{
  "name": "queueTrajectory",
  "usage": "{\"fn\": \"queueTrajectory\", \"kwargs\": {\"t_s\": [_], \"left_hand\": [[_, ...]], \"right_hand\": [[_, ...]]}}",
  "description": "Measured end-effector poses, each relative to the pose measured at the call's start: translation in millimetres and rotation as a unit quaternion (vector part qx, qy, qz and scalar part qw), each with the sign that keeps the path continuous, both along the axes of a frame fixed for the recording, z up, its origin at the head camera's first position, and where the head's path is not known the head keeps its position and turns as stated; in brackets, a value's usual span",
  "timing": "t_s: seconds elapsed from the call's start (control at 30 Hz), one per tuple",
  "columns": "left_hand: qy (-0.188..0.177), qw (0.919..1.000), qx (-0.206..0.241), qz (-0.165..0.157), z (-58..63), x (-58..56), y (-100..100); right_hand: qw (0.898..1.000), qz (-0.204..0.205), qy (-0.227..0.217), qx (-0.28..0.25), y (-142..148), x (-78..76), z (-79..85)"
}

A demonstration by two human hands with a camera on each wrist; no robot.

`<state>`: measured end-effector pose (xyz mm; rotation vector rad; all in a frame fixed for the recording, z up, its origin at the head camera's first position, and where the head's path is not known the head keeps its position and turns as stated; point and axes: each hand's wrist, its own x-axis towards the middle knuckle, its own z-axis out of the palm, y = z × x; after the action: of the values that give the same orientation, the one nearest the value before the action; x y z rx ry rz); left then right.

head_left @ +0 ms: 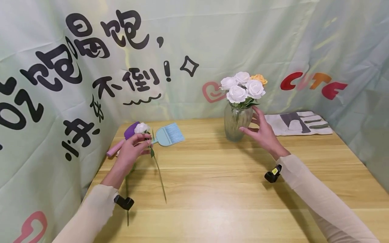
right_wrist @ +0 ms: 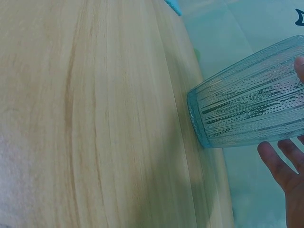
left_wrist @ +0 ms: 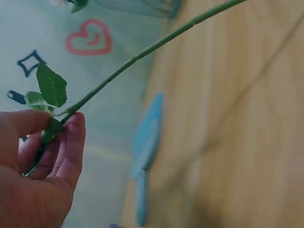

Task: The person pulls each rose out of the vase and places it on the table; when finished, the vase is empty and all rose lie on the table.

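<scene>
My left hand [head_left: 133,148] pinches the green stem [left_wrist: 109,78] of a white artificial rose [head_left: 141,127] just below its bloom, beside a leaf [left_wrist: 51,85]. The stem slants down over the table. Around the right side of a ribbed clear glass vase [head_left: 234,126] my right hand [head_left: 261,130] is spread, thumb at its front and fingertips right at its side. Several white roses [head_left: 237,93] and one orange rose [head_left: 259,79] stand in the vase. In the right wrist view the vase [right_wrist: 251,99] shows its textured glass and base.
A light blue toothed dustpan [head_left: 170,135] lies at the back left, near a purple object [head_left: 131,131] with a pink handle [head_left: 115,148]. Another stem [head_left: 127,217] lies below my left wrist. A grey-and-white glove [head_left: 276,123] lies right of the vase; a printed curtain [head_left: 182,33] hangs behind.
</scene>
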<state>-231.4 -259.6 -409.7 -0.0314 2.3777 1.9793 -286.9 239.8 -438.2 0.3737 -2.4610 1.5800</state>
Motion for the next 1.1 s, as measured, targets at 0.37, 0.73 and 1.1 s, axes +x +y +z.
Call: {"fn": "queueTrajectory", "kwargs": {"t_s": [0.37, 0.73, 1.1], "left_hand": [[-0.082, 0.9956, -0.046, -0.009, -50.0, 17.5, 3.9], [-0.079, 0.9935, -0.080, 0.014, -61.6, 26.5, 13.6], [-0.074, 0.9754, -0.207, 0.020, -56.8, 37.2, 16.1]], "right_hand": [[1.000, 0.001, 0.000, -0.002, -0.7, 0.2, 0.5], [1.000, 0.003, -0.003, 0.001, -0.3, -1.4, -0.9], [1.000, -0.001, -0.002, 0.009, 0.5, -2.0, -0.3]]}}
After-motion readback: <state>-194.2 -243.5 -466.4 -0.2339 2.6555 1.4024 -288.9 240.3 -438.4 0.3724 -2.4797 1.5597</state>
